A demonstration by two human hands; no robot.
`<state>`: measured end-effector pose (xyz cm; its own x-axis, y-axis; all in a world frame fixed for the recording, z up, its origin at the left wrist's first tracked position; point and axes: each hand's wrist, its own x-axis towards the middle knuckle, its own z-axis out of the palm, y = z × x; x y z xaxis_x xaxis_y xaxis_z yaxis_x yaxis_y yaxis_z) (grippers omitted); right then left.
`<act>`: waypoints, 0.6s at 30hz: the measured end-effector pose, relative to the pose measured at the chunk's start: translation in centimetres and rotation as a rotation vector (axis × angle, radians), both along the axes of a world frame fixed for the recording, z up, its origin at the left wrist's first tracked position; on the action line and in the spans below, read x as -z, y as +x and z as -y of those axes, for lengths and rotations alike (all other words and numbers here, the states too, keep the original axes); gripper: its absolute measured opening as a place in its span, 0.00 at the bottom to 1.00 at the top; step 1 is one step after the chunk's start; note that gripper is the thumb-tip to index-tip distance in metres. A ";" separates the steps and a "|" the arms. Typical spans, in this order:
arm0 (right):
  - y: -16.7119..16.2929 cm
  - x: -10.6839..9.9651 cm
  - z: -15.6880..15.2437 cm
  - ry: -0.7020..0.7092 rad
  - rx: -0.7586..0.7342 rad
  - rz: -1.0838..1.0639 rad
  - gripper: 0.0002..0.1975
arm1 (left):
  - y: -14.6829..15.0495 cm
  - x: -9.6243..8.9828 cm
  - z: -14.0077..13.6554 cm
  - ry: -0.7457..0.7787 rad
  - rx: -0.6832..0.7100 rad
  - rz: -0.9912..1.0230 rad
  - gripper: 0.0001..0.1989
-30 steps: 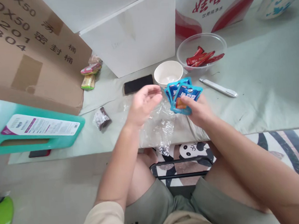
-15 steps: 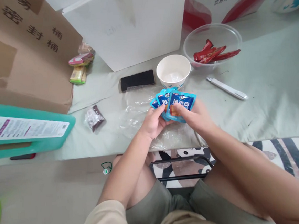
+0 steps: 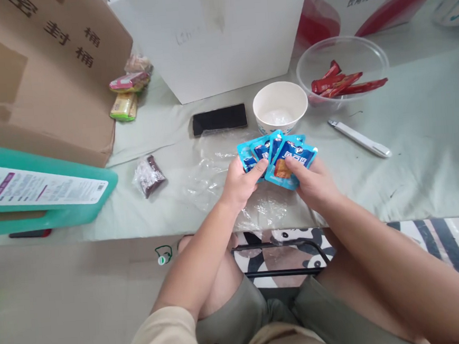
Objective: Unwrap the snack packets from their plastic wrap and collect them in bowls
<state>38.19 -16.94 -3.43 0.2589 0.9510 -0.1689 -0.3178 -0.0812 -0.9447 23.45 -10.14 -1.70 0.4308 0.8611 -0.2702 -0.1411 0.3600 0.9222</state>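
Several blue snack packets (image 3: pixel 291 163) are fanned out between my two hands above the near part of the table. My left hand (image 3: pixel 241 181) grips the packets on the left side, thumb on top. My right hand (image 3: pixel 313 181) pinches the front right packet, which shows a picture of brown food, with its thumb across the face. Just beyond the packets stands a white paper bowl (image 3: pixel 279 102) with something clear at its bottom. Beneath my hands a crumpled clear plastic bag (image 3: pixel 213 165) lies on the cloth.
A black phone (image 3: pixel 219 120) lies left of the bowl. To the right are a clear plastic bowl (image 3: pixel 345 96) with red packets and a white utility knife (image 3: pixel 360 139). A small dark packet (image 3: pixel 150 176), a cardboard box (image 3: pixel 48 91), a teal container (image 3: pixel 105 203) and a white box (image 3: pixel 219 45) stand around.
The packets are spread wider apart, with more of them showing. My hands have moved slightly away from each other. The whole view has shifted a little.
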 end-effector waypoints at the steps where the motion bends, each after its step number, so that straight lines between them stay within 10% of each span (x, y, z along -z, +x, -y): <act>1: 0.0 0.0 0.0 0.004 0.000 -0.015 0.17 | 0.1 0.2 0.0 0.027 -0.001 -0.011 0.18; 8: -0.1 -0.6 0.0 0.130 -0.036 0.241 0.21 | 1.0 0.3 0.8 0.124 0.195 -0.012 0.26; 18: -0.4 -0.1 -0.3 -0.089 -0.235 0.133 0.29 | -1.1 -3.5 -0.7 0.336 -0.169 -0.155 0.25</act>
